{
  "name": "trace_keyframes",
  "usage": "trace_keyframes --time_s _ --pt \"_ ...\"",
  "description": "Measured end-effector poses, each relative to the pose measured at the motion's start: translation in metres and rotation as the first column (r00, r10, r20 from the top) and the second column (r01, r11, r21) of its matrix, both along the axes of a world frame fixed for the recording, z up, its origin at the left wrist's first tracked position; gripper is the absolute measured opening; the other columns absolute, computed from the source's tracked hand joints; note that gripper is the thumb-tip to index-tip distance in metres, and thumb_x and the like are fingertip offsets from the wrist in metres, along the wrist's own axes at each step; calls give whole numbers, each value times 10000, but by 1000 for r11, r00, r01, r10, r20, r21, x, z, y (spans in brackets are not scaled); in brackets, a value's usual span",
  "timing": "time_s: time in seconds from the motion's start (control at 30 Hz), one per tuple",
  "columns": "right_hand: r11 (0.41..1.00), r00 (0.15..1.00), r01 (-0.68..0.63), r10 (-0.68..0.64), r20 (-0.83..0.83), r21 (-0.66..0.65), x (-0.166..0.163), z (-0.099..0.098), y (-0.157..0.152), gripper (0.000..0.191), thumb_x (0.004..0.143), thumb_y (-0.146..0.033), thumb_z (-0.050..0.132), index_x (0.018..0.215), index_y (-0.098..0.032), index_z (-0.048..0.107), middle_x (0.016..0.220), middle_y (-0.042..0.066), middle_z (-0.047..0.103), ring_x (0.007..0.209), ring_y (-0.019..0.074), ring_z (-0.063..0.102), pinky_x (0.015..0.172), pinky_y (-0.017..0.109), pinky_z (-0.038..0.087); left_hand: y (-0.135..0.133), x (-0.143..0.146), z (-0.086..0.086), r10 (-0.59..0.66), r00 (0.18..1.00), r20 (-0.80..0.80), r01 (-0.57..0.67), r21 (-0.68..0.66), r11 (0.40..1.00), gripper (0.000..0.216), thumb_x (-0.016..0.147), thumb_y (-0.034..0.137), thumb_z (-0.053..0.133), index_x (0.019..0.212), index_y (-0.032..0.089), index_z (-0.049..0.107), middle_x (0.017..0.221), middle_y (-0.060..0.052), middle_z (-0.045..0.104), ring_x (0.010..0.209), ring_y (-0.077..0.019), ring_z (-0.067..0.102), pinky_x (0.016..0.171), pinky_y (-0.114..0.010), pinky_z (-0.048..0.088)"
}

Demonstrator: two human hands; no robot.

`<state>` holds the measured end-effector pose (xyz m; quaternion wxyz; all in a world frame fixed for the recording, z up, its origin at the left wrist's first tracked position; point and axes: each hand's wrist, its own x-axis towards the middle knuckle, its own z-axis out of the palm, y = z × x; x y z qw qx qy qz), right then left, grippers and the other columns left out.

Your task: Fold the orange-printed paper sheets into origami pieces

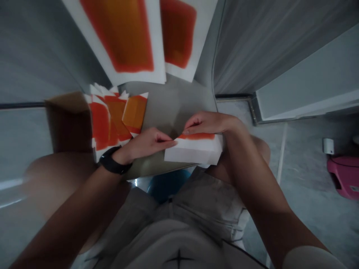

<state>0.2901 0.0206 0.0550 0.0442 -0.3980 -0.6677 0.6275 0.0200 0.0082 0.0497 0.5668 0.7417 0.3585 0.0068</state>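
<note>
A folded sheet of paper, white with an orange-red painted band, lies at the near edge of the grey work surface. My left hand, with a black band on its wrist, pinches the sheet's left corner between thumb and fingers. On the sheet's upper edge, my right hand presses with its fingers bent and closed; the fingertips are partly hidden. Left of my hands sits a pile of folded paper pieces painted red and orange with white edges.
Large white sheets with orange-red painted areas lie at the back of the grey surface. An open cardboard box stands at the left. On the floor at the right are a pink plastic object and a small white device.
</note>
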Motion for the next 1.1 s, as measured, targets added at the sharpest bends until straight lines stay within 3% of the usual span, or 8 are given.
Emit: trace_keyframes --time_s 0.4,0.47,0.57,0.63,0.7,0.8,0.9,1.1 --pt "956 980 197 -193 -40 216 -15 9 -7 269 863 -462 765 958 -222 840 922 7 800 859 175 676 730 275 504 -9 3 -2 93 995 46 -98 111 989 470 1003 599 540 878 206 764 875 -17 744 794 -162 630 667 -248 446" --pt "857 934 354 -346 -93 374 -15 6 -7 292 929 -458 700 1007 -205 824 963 23 797 895 183 674 781 293 513 -10 3 -4 128 990 59 -135 131 982 442 999 579 560 905 203 772 907 -19 762 819 -165 654 692 -248 462" --pt "564 800 547 -569 -189 618 -12 5 -20 327 1019 -439 585 1081 -199 799 1061 62 788 956 210 683 874 341 524 -21 0 -12 274 957 93 -285 146 947 370 963 545 631 979 207 782 982 -28 787 884 -178 688 755 -259 497" --pt "397 736 562 -640 -220 726 -13 5 -43 344 1047 -440 541 1146 -214 781 1119 87 776 1030 245 686 942 387 530 -36 -5 -21 472 871 137 -489 128 863 344 901 519 713 1027 203 766 1013 -44 788 897 -186 699 766 -271 517" --pt "328 728 525 -652 -214 785 -18 1 -78 345 1064 -414 506 1245 -244 747 1182 104 755 1137 280 668 1021 443 522 -56 -12 -33 688 700 190 -707 46 706 361 843 499 768 1031 193 729 959 -55 775 835 -182 695 719 -275 529" --pt "396 834 387 -535 -133 833 -36 -17 -133 432 1037 -375 571 1453 -275 623 1379 136 665 1273 320 615 1100 519 505 -89 -17 -46 856 452 250 -867 -100 487 377 849 488 755 1090 221 643 803 -9 707 675 -142 631 614 -253 507" --pt "468 913 205 -408 4 859 -59 -42 -169 589 997 -305 635 1570 -301 503 1528 153 545 1399 354 524 1133 572 486 -114 -16 -50 906 324 273 -908 -178 379 356 869 468 729 1108 237 599 803 8 676 687 -133 638 627 -244 532" --pt "464 942 40 -314 122 885 -79 -71 -169 373 1061 -252 530 1409 -291 659 1482 150 611 1414 306 527 1149 529 463 -122 -16 -47 809 476 344 -864 12 503 323 871 439 736 1083 200 685 1046 -74 771 955 -195 739 855 -313 589"
